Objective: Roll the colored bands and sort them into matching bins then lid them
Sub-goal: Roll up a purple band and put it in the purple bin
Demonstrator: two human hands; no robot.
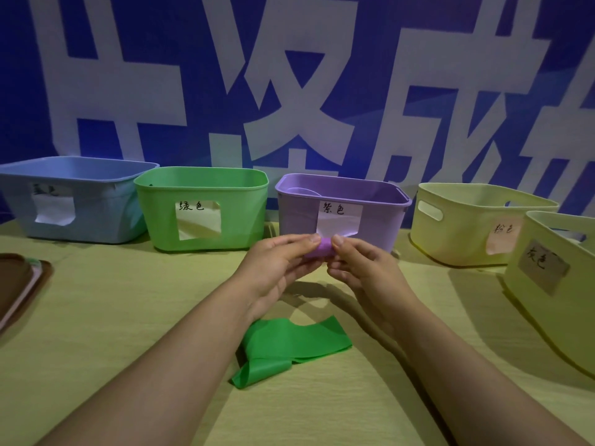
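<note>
Five bins in a row on the table (128, 317): one blue bin (96, 217), one green bin (244, 214), one purple bin (296, 214), two yellow bins (460, 239) (each paper-labelled). Left hand (277, 265) and right hand (363, 268) together pinch one rolled purple band (323, 247), held just before the purple bin. One green band (289, 346) lies unrolled, crumpled, under the forearms. Lids (19, 284) stacked at far left, count unclear

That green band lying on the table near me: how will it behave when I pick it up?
The green band is probably floppy: it lies folded over itself in a thin sheet. It likely weighs little and will drape from your hand. Its smooth surface suggests it may slip, so pinch it firmly.
</note>
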